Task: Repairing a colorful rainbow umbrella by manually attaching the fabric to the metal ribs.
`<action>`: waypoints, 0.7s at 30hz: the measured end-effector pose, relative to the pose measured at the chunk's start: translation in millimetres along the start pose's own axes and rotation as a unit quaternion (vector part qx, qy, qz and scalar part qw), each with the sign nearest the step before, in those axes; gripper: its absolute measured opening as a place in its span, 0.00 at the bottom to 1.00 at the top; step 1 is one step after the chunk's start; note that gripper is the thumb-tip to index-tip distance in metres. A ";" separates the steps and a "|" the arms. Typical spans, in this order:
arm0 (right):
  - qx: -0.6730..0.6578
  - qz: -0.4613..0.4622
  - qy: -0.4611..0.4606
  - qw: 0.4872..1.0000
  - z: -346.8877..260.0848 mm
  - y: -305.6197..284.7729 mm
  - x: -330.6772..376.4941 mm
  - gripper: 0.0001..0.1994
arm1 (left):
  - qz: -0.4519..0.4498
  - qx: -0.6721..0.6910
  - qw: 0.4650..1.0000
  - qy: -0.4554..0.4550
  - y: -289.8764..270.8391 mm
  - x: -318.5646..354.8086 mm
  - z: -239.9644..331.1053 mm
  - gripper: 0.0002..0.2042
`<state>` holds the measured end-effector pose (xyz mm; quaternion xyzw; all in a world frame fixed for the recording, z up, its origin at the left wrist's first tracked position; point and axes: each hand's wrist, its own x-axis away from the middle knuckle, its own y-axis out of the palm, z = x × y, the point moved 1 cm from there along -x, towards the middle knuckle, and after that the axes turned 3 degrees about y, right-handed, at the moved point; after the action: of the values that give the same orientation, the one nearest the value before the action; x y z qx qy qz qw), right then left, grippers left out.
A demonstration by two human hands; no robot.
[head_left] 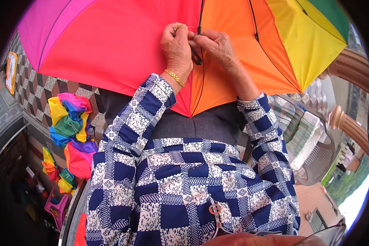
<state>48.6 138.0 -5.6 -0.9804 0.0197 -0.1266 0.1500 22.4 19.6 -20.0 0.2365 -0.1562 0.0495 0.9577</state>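
The rainbow umbrella canopy is spread across the lap. A black rib is pinched by both the left hand and the right hand; fabric could be torn if overstrained.

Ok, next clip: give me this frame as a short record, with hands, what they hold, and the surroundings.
view: head camera looking down at the person's lap
left hand: left hand pinched at a dark rib of the umbrella, a gold bracelet on the wrist
right hand: right hand pressed against the left at the same rib, fingertips together
thread: a thin pale strand seems to run between the fingers; too fine to be sure
umbrella: open rainbow umbrella spread over the lap
left side: bundles of rainbow fabric on a tiled floor
right side: plastic chair
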 end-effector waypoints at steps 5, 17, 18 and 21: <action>0.018 -0.005 -0.039 0.999 4.4 -1.0 -1.6 0.10 | -0.011 -0.017 1.000 0.001 -0.3 -3.1 -1.1 0.06; -0.007 -0.012 -0.015 1.000 -3.9 1.3 0.8 0.10 | -0.002 -0.006 1.000 0.008 -0.2 -1.9 -3.2 0.03; -0.023 -0.008 0.001 1.000 -4.7 1.6 1.0 0.10 | 0.000 -0.008 1.000 0.008 0.1 -1.5 -2.5 0.03; -0.031 -0.006 -0.003 0.999 -3.8 2.4 0.8 0.10 | 0.004 -0.010 1.000 0.008 0.9 0.1 -0.6 0.03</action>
<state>48.4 134.5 -2.6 -0.9850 0.0172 -0.1238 0.1186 22.4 20.7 -20.1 0.2260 -0.1496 0.0537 0.9611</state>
